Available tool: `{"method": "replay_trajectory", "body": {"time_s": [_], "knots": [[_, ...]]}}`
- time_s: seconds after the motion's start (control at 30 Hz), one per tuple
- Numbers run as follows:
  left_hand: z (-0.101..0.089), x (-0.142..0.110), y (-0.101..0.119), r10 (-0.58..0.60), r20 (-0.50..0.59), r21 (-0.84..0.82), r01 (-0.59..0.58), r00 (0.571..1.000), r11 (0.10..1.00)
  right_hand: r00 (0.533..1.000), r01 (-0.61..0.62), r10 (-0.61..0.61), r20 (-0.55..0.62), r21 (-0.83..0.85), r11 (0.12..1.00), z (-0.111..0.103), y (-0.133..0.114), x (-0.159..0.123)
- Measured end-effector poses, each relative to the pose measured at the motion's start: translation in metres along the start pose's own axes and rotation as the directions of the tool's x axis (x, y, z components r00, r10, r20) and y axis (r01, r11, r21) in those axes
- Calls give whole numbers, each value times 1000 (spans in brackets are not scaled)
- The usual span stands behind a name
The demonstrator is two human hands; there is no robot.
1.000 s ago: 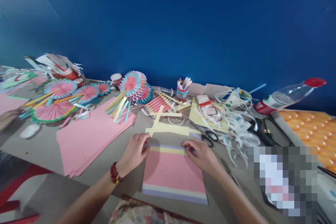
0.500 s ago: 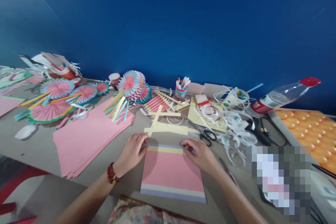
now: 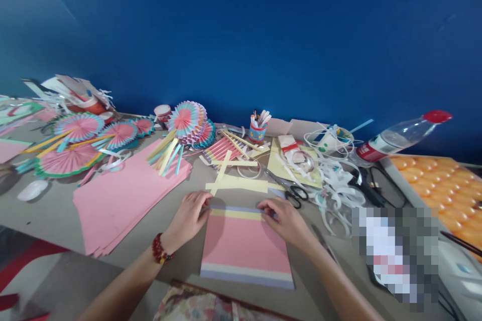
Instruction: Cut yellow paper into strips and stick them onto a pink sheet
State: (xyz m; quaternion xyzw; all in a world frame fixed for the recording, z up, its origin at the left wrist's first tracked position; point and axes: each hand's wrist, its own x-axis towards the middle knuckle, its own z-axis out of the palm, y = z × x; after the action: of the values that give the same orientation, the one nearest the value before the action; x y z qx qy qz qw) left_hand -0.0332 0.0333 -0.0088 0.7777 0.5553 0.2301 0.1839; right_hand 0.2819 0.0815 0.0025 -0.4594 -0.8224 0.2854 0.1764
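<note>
A pink paper sheet (image 3: 244, 248) with yellow and lilac bands at its near and far edges lies on the grey table in front of me. My left hand (image 3: 189, 218), with a red bead bracelet on the wrist, pinches the far left corner of the sheet. My right hand (image 3: 286, 221) pinches the far right corner. Both hands have their fingers closed on the sheet's far edge. Yellow paper strips (image 3: 241, 184) lie just beyond the sheet.
A stack of pink paper (image 3: 124, 195) lies to the left, with finished paper fans (image 3: 190, 123) behind it. Black scissors (image 3: 291, 189), curled white strips (image 3: 339, 185), a pen cup (image 3: 258, 130) and a lying plastic bottle (image 3: 399, 138) sit to the right. A blue wall stands behind.
Both hands stay on the sheet's far edge. The view has drifted slightly, so everything sits a little further left in the frame.
</note>
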Motion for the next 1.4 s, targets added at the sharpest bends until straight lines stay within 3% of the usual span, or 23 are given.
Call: {"method": "replay_trajectory", "body": {"time_s": [0.7, 1.4], "knots": [[-1, 0, 1, -4, 2, -4, 4, 1000, 1000, 1000, 8, -8, 5, -6, 1000, 0, 0, 0], [0, 1, -2, -9, 15, -26, 9, 1000, 1000, 996, 72, -80, -42, -182, 981, 0, -3, -5]]}}
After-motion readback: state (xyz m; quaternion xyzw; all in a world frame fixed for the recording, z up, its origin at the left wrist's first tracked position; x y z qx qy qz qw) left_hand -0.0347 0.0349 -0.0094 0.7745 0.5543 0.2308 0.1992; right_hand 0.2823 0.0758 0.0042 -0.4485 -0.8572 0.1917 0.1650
